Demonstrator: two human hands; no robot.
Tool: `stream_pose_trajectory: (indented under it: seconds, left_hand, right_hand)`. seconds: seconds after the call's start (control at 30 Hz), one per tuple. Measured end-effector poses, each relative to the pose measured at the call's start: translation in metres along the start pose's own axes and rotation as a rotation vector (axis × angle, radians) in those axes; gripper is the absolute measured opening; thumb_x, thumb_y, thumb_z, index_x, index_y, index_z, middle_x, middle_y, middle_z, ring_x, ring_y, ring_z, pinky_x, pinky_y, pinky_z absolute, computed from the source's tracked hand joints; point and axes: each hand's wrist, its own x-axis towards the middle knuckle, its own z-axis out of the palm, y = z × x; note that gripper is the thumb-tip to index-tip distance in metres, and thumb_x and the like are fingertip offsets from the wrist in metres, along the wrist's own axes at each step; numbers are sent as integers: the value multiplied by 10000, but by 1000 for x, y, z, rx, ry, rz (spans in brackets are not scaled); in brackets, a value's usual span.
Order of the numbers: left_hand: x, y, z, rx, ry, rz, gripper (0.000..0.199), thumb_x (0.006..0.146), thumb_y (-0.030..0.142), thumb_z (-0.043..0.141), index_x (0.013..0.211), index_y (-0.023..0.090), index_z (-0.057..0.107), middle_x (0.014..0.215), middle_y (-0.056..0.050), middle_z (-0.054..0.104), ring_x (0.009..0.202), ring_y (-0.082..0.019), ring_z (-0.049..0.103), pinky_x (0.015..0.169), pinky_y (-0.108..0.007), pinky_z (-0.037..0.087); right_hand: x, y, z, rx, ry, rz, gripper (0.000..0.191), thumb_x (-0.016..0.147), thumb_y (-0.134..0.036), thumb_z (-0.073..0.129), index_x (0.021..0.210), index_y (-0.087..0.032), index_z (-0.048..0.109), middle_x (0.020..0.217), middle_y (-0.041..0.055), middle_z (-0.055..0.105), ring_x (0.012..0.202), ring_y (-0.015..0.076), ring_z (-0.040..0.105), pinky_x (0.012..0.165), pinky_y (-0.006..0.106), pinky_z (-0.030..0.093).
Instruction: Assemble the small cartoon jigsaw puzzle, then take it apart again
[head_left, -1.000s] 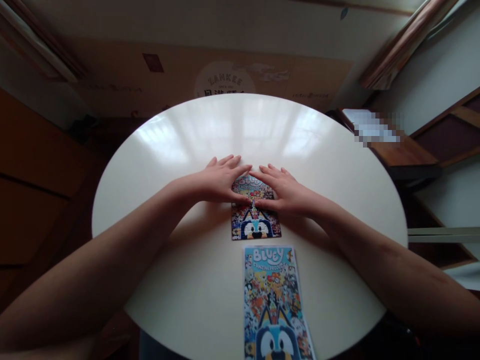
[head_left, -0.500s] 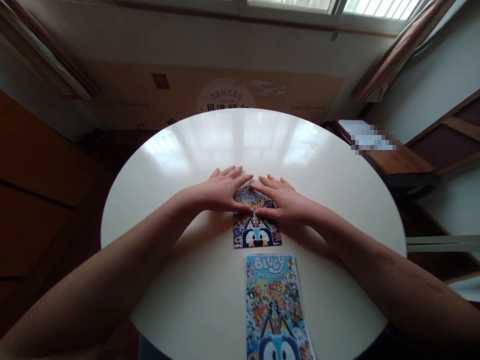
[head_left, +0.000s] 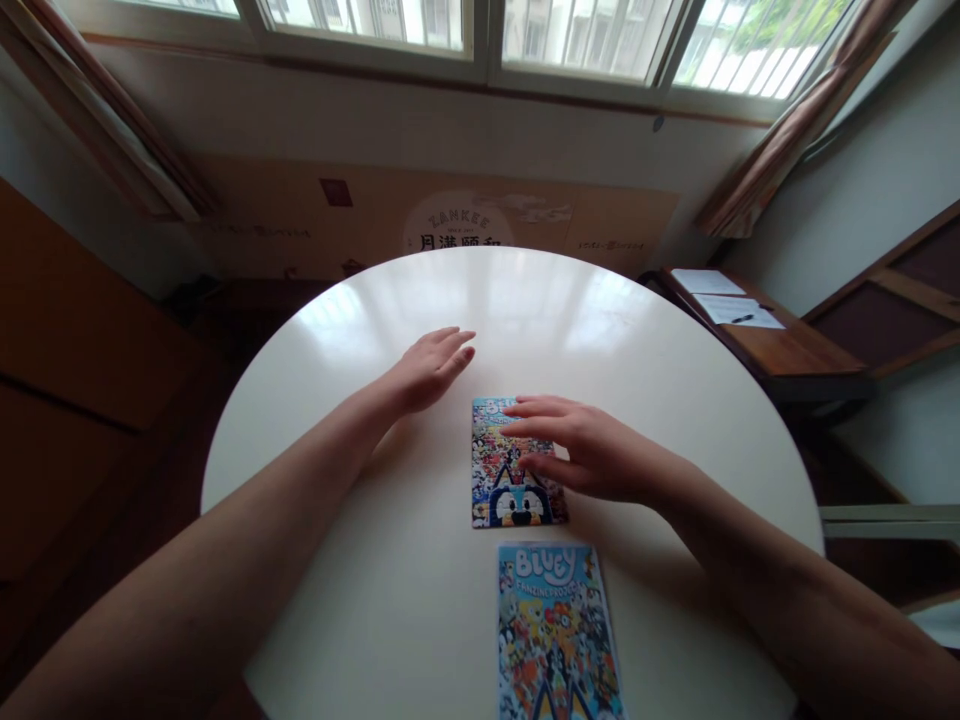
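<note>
On the white table lies a small rectangular puzzle [head_left: 517, 506] with a blue cartoon dog face and many small figures. Its upper right part is covered by my right hand [head_left: 566, 440], whose fingers are spread over it; whether they touch it I cannot tell. My left hand [head_left: 433, 368] is beyond and to the left of the puzzle, fingers apart, holding nothing. Nearer to me lies a larger printed sheet [head_left: 559, 630] with "BLUEY" lettering and a similar picture, its lower end cut off by the frame.
The round white table [head_left: 300, 400] has a curved far edge. At the right stands a wooden side table [head_left: 814, 345] with papers [head_left: 739, 310] and a pen. Behind are a printed wall panel [head_left: 262, 215], windows and curtains.
My left hand has moved left, off the puzzle. My right hand has shifted slightly right and lower over it. The view has tilted up, showing more of the windows.
</note>
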Motion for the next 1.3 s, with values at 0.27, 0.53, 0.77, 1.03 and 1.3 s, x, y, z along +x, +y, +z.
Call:
stream_pose_trajectory:
  seconds: [0.27,0.53,0.77,1.03,1.3]
  left_hand:
    - [2,-5,2,36,44,-42,680,989,581,161,1457,175,443,1541,-118,403,1441,-272,307,1170,-447,251]
    - [4,-10,1,96,18,-48,690,987,569,150,1450,161,458,1533,-128,417,1444,-273,309,1172,-443,249]
    - [4,-9,-2,155,-39,-71,693,981,558,141,1473,171,438,1561,-129,371,1463,-277,275,1180,-446,236]
    - [6,-20,5,188,-97,-56,699,980,603,137,1493,217,414,1587,-132,318,1475,-314,234,1168,-526,212]
    - [5,-10,1,248,-186,-91,674,984,578,160,1504,217,392,1609,-137,261,1490,-323,184,1172,-562,169]
  right_hand:
    - [1,-34,10,-83,-128,-144,267,927,-330,626,1167,-222,671,1309,20,597,1205,150,559,1136,340,378]
    - [7,-39,14,-233,-121,14,363,871,-355,672,1203,-210,644,1321,59,581,1188,211,565,1094,392,414]
    - [7,-14,-2,-309,-141,289,307,892,-291,590,1183,-213,649,1266,59,612,1148,219,587,986,334,480]
    - [-17,72,-36,-461,-72,628,356,952,-292,477,1255,-183,630,1282,109,600,1159,250,584,948,337,484]
    - [-61,151,-64,-548,36,879,472,925,-148,437,1357,-266,589,1348,68,569,1204,253,554,993,343,453]
